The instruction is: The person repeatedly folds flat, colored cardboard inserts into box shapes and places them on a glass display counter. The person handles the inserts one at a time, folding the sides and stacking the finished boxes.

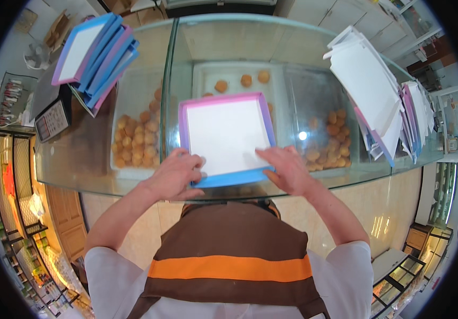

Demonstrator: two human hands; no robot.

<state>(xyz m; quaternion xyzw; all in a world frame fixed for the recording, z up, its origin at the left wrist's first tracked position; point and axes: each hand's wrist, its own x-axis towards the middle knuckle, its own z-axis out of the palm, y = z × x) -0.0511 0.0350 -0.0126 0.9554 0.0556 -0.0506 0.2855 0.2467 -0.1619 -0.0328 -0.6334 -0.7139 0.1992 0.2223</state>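
Observation:
A shallow cardboard box, white inside with pink, purple and blue sides, lies on the glass counter in front of me. My left hand is at its near left corner, fingers curled over the side and their tips inside. At the near right corner, my right hand pinches the blue side, with fingers inside and thumb outside. The near side of the box stands upright between both hands. Part of each thumb's contact with the cardboard is hard to make out.
To the left stands a stack of blue and pink boxes beside a calculator-like device. Flat white cardboard sheets are piled on the right. Under the glass, round brown pastries lie in trays.

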